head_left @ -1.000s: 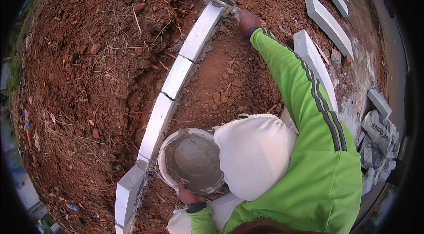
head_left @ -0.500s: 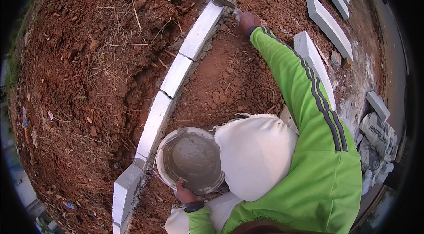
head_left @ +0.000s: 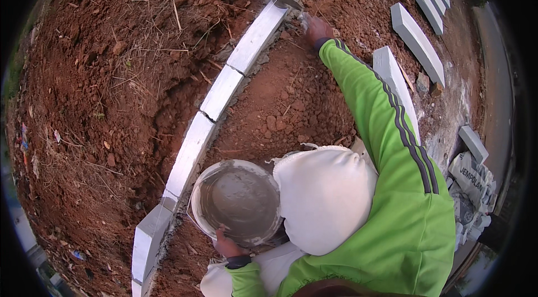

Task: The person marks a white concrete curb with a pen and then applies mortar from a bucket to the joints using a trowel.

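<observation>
My right hand (head_left: 318, 29) reaches far forward, closed round the handle of a trowel (head_left: 287, 1). Its metal blade lies across the joint between two pale concrete kerb blocks (head_left: 259, 37). At the near end of my reach, my left hand (head_left: 228, 245) grips the rim of a round bucket (head_left: 195, 205). Wet grey mortar (head_left: 238, 199) sits inside the bucket, which stands on the soil beside the kerb row and against my knee.
A curved row of kerb blocks runs from lower left to top. Loose kerb blocks (head_left: 417, 45) lie on the right, near a torn cement sack (head_left: 472, 176) with rubble. Rough red soil (head_left: 106, 106) rises left of the row; a road edge (head_left: 500, 78) shows far right.
The view has shifted slightly, so the bucket and lower kerb sit a little further left. The trowel stays at the same joint, and both hands keep their hold.
</observation>
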The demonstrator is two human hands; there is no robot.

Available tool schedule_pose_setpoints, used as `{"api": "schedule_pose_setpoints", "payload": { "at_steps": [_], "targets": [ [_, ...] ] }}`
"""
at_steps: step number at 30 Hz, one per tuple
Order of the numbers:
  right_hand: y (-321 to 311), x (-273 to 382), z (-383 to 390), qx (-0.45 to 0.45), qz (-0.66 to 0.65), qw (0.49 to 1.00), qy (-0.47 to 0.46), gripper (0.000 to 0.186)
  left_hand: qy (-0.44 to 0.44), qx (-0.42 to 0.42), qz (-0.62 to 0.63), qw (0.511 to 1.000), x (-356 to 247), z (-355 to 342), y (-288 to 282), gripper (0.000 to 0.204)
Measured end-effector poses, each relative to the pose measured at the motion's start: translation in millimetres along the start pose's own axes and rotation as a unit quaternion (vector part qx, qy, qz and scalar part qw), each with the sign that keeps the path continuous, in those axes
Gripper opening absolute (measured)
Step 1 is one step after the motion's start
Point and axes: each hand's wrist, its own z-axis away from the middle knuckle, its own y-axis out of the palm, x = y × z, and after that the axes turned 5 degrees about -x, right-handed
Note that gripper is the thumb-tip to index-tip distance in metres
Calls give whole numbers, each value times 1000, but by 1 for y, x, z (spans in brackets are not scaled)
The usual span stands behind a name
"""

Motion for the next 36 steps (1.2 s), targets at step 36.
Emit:
{"api": "schedule_pose_setpoints", "payload": {
  "at_steps": [36],
  "targets": [
    [-43, 23, -1, 62, 16, 998, 27, 44, 82, 5, -29, 996, -15, 12, 11, 39]
  ]
}}
